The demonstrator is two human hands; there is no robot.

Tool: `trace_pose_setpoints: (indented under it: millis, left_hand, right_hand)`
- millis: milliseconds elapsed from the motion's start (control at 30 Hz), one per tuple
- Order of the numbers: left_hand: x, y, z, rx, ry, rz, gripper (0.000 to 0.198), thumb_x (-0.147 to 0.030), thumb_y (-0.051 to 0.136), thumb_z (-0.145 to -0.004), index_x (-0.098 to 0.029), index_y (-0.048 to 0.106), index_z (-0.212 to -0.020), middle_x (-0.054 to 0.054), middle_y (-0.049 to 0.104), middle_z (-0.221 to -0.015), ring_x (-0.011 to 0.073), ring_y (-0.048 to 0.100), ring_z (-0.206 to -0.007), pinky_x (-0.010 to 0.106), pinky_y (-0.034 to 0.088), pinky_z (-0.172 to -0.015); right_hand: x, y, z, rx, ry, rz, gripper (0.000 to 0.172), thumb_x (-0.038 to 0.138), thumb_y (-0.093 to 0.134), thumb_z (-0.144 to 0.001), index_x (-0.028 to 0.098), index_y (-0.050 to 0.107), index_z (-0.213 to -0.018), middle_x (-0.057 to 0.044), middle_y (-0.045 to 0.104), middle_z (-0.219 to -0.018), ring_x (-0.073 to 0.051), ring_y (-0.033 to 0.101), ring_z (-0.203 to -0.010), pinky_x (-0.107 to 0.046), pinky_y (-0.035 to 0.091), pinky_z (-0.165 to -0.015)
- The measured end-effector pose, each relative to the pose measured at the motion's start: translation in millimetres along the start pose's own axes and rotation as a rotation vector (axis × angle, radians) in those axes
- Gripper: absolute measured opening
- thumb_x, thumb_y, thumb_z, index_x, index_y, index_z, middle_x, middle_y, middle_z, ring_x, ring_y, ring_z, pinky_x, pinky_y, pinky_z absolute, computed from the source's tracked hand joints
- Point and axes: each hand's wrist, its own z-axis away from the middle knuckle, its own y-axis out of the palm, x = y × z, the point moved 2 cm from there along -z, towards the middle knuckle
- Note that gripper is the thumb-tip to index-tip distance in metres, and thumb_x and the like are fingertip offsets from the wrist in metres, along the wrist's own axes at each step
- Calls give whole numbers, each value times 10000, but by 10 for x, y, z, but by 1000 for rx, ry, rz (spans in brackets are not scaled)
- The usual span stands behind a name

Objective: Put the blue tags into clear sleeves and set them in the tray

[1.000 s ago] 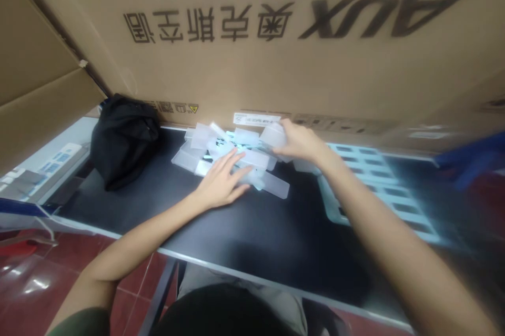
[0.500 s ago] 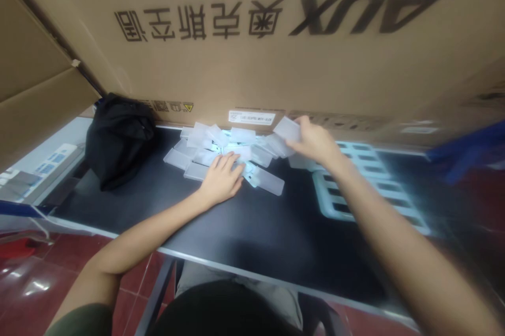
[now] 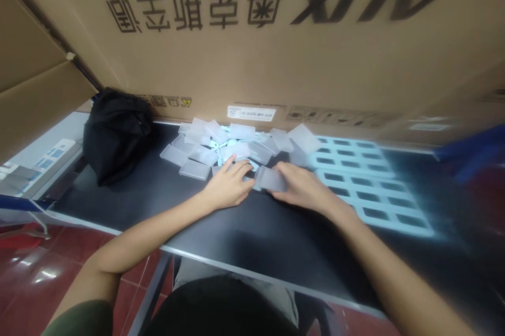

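A heap of several small translucent plastic cases (image 3: 236, 144) lies on the black table (image 3: 252, 231), against the big cardboard box. My left hand (image 3: 229, 186) rests at the near edge of the heap, its fingers curled on a case. My right hand (image 3: 302, 189) lies just right of it, fingers closed on one frosted case (image 3: 270, 178) flat on the table. The two hands nearly touch. A pale blue tray (image 3: 366, 178) with rows of rectangular slots sits to the right of the heap.
A large cardboard box (image 3: 276, 41) printed "AUX" walls off the back of the table. A black bag (image 3: 116, 133) sits at the left rear. Red tiled floor (image 3: 35, 273) shows beyond the table's near edge, and a blue object (image 3: 473, 152) blurs at the far right.
My right hand came down from the back of the heap toward me and now grips a case beside my left hand. The left hand stayed nearly in place, fingers curling.
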Motion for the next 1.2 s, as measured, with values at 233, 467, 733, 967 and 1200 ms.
trace_pose_setpoints:
  millis: [233,467,733,967,1200]
  left_hand:
    - [-215,-30,86,37,160,158,148,-278,597,-965,-209,704,-1040,110,693,-1203,273,605,-1231,492,436,-1159]
    - [-278,46,99,48,53,252,179,-282,532,-1020,-193,686,-1043,84,720,-1121,220,668,-1037,357,549,-930]
    - [-256,81,115,54,-118,376,212,-355,570,-1005,-176,590,-1116,82,730,-1070,230,692,-1034,352,580,-872]
    - [-242,119,114,59,-179,433,222,-372,613,-982,-179,573,-1085,76,729,-1029,236,708,-997,356,585,-852]
    - [-234,110,104,59,-206,450,263,-397,643,-975,-178,551,-1088,77,728,-1024,231,720,-962,345,586,-812]
  right_hand:
    - [-231,-179,132,-208,-9,64,361,359,589,-891,172,514,-1190,-199,551,-1261,-371,580,-1201,-488,523,-968]
    - [-112,-345,449,-231,-43,-37,714,541,527,-992,152,286,-1540,-217,531,-1380,-358,628,-1180,-472,549,-957]
    - [100,-402,544,-202,-179,-82,438,464,538,-1025,253,578,-1407,-139,612,-1282,-238,701,-961,-369,601,-806]
    - [267,-316,504,-249,-227,-141,258,369,612,-1005,284,678,-1240,-58,758,-992,-209,734,-814,-331,596,-715]
    - [323,-253,445,-208,-288,-211,408,247,569,-1015,289,603,-1419,-61,772,-1141,-227,751,-1005,-387,632,-863]
